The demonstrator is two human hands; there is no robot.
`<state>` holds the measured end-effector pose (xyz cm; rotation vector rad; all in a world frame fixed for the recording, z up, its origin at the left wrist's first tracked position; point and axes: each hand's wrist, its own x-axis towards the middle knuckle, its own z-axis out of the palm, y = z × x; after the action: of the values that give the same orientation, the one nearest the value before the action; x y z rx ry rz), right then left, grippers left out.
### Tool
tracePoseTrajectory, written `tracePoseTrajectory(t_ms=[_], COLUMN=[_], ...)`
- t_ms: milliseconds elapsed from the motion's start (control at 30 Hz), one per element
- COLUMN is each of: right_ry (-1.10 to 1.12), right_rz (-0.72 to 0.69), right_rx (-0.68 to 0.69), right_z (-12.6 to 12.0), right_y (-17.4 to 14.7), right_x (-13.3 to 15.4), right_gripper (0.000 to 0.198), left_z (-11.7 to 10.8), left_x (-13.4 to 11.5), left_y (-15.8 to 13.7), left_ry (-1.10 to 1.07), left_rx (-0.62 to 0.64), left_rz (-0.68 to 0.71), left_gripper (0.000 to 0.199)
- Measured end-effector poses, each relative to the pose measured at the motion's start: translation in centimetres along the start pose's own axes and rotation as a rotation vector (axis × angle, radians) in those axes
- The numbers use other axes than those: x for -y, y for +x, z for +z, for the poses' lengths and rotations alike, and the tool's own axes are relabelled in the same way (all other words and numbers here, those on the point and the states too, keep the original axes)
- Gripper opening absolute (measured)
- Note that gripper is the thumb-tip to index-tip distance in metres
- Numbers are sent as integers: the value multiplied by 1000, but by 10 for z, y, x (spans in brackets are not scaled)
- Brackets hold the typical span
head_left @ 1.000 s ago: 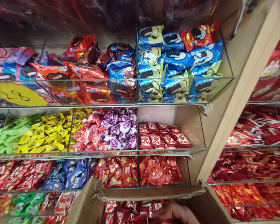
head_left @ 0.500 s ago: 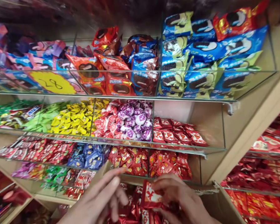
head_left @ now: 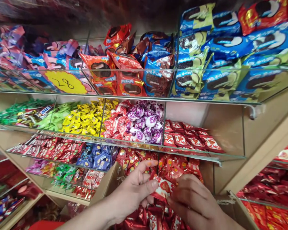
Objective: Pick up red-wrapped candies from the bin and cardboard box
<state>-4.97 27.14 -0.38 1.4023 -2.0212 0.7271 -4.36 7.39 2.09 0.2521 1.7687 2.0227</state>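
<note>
both hands pinch one red and white candy packet [head_left: 163, 188] just above the open cardboard box [head_left: 105, 187].

the left hand [head_left: 134, 188] reaches in from the lower left of the box, forearm angled up, thumb and forefinger closed on the packet's left edge, other fingers curled loosely. the right hand [head_left: 194, 201] sits over the box's right side, knuckles up, fingers folded onto the packet's right edge. more red packets [head_left: 156, 218] fill the box below. behind the box stands a glass shelf [head_left: 196, 153].
</note>
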Motion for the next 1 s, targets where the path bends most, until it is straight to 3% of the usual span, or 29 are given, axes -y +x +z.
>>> tracePoseTrajectory(t_ms=[100,333,433,567,667,767,867,1000], right_ry=[-97,-125,-143,-109,-135,-156,-126,-48], right_rz=[-149,-100,-112,-53,-87,-96,-18,8], right_rx=[-14,-100,-169,-217,-183,-163,-129,-192], right_z=[-8,-9,-7,-6,-12,-19,-17,-4], right_y=[4,3,4,11,17,18,14,8], right_x=[0,-4,-2,5,10,12,12,12], right_gripper=[26,21,22,20,19,18,16,8], left_z=[-1,1,3,5,6,9,14,20], left_x=[4,3,3,8,11,12,12,5], left_y=[2,0,0,5,8,9,7,-1], left_ry=[-54,114,179,305,242,113,-45,-211], left_rx=[18,48,-20,-154,-137,-97,-114,-80], left_rz=[-6,123,110,250,292,251,194,-31], left_gripper=[47,49,45,33,31,33,35,50])
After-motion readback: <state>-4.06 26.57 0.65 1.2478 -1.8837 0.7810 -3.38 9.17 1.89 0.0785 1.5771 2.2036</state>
